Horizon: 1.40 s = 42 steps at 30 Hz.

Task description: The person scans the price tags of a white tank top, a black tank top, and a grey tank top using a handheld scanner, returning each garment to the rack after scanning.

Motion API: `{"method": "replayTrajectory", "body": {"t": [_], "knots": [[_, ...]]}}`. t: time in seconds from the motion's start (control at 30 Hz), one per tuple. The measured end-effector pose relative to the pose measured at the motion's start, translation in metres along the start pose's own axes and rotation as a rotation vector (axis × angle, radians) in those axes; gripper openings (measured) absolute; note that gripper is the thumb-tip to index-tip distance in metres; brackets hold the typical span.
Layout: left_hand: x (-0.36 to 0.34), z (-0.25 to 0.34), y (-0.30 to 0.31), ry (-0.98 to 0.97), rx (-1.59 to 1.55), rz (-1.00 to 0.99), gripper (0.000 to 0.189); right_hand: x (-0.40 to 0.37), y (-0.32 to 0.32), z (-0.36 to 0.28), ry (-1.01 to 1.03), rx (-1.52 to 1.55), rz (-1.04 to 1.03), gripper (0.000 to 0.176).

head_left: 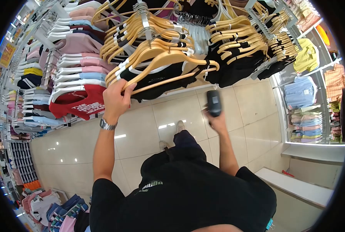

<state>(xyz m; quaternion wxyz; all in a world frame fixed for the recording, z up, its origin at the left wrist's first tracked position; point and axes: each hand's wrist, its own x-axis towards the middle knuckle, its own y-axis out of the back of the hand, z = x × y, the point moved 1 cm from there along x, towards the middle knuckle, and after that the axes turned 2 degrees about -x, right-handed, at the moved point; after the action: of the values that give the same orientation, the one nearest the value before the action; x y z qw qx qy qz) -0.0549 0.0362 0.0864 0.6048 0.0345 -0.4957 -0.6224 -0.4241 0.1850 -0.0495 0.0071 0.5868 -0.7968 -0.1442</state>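
Observation:
My left hand point(117, 97), with a metal watch at the wrist, is closed on the left end of a wooden hanger point(168, 58) at the front of a rack. Black garments point(157, 79) with white trim hang just behind that hanger. In my right hand point(217, 120) is a dark handheld device point(214, 103) with a small light panel, held upright over the floor. The fingers round its lower part are partly blurred. A small tag hangs near the right end of the hanger, just above the device.
White hangers with folded-looking shirts and a red shirt point(79, 101) fill the rack at left. More black clothes point(238, 58) hang at upper right. A blue shirt point(300, 94) is on the right wall. A white shelf point(296, 185) stands at lower right, folded clothes point(66, 210) at lower left.

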Motion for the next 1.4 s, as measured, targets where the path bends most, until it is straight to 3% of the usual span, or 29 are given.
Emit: {"method": "replayTrajectory", "body": {"t": [0.07,0.13,0.17,0.33,0.47,0.6,0.73,0.97,1.07,1.1,1.23,1.4], "knots": [[0.004,0.008,0.0,-0.022,0.002,-0.036,0.031,0.014,0.038,-0.018,0.207,0.131,0.23,0.033],[0.012,0.021,-0.002,-0.073,0.004,-0.053,0.029,0.02,0.066,-0.056,0.279,0.129,0.307,0.05],[0.016,0.026,-0.005,-0.102,0.001,-0.061,0.026,0.022,0.077,-0.077,0.265,0.121,0.275,0.054],[0.036,0.048,-0.027,-0.145,-0.101,-0.176,0.026,0.055,0.112,-0.114,0.361,-0.131,0.079,0.043],[0.059,0.062,-0.05,-0.176,-0.156,-0.2,0.026,0.071,0.131,-0.138,0.279,-0.237,-0.079,0.039],[0.078,0.075,-0.078,-0.173,-0.238,-0.29,0.026,0.084,0.173,-0.118,0.163,-0.247,-0.067,0.042],[0.097,0.089,-0.107,-0.143,-0.311,-0.425,0.024,0.077,0.2,-0.111,0.072,-0.042,0.075,0.038],[0.124,0.111,-0.144,-0.091,-0.309,-0.643,0.024,0.068,0.253,-0.108,0.063,-0.065,0.171,0.038],[0.137,0.113,-0.161,-0.168,-0.391,-0.357,0.025,0.064,0.263,-0.113,0.06,-0.036,0.224,0.037],[0.144,0.11,-0.161,-0.062,-0.421,-0.393,0.029,0.064,0.268,-0.114,0.075,-0.022,0.233,0.037],[0.158,0.075,-0.181,-0.13,0.17,-0.255,0.038,0.06,0.275,-0.12,0.11,-0.131,0.327,0.036],[0.142,0.071,-0.182,-0.123,0.311,-0.502,0.042,0.064,0.28,-0.123,0.134,-0.141,0.376,0.031]]}}
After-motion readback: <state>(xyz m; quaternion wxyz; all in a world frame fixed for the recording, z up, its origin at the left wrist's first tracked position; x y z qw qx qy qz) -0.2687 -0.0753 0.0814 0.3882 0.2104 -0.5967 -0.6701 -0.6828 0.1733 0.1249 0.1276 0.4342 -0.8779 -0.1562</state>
